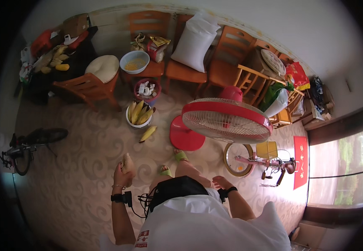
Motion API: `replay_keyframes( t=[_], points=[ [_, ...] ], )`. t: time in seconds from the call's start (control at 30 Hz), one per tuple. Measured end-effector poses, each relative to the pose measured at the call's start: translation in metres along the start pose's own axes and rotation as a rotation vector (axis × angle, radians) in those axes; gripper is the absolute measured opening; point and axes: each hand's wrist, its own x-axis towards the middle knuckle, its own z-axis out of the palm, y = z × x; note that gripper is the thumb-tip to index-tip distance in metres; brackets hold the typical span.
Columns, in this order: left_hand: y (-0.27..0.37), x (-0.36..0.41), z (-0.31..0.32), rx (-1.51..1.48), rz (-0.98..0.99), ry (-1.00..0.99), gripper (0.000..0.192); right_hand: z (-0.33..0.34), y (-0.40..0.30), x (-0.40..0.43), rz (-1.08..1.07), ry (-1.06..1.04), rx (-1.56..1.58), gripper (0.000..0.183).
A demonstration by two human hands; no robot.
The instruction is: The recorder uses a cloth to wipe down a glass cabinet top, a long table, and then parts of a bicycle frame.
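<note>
My left hand (121, 177) is closed around a pale elongated thing (127, 163), perhaps an ear of corn in its husk, held upright over the floor. My right hand (221, 182) is by my right thigh, fingers loosely curled, with nothing seen in it. Ahead of me, a white bucket (128, 120) holds several husked-over ears of corn (139, 113). One more ear in its husk (148, 134) lies on the floor beside the bucket. Behind that stands a pink bin (159, 88) with rubbish in it. A light blue basin (125, 53) with yellow kernels rests on a wooden chair.
A red standing fan (227, 119) is ahead to the right, its round base (186, 135) on the floor. Beyond it are wooden chairs (230, 69) and a white sack (195, 42). A pink bicycle (256, 161) stands right, a dark bicycle (27, 146) far left. Corn lies on a dark table (74, 64).
</note>
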Motion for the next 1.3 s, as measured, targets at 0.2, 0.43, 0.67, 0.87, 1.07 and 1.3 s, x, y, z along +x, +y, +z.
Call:
replay_keyframes(
  t=[0.2, 0.43, 0.67, 0.87, 1.07, 1.3],
  points=[
    [-0.01, -0.016, -0.011, -0.01, -0.061, 0.08, 0.07, 0.011, -0.042, 0.002, -0.084, 0.025, -0.081, 0.026],
    [-0.027, 0.003, -0.009, 0.079, 0.025, 0.088, 0.067, 0.009, -0.057, 0.004, -0.099, -0.006, -0.14, 0.033],
    [-0.017, 0.011, -0.002, -0.088, 0.018, 0.045, 0.061, 0.002, -0.034, 0.012, -0.046, 0.014, -0.105, 0.027],
    [-0.011, 0.006, 0.0, -0.013, 0.003, 0.105, 0.059, 0.001, -0.025, 0.026, -0.033, 0.018, -0.051, 0.023],
    [-0.011, 0.001, -0.005, 0.025, 0.0, 0.108, 0.06, 0.002, -0.032, 0.034, -0.052, -0.064, -0.073, 0.019],
    [-0.008, -0.009, -0.009, -0.028, -0.017, 0.11, 0.058, 0.008, -0.047, 0.03, -0.032, -0.042, -0.202, 0.026]
  ],
)
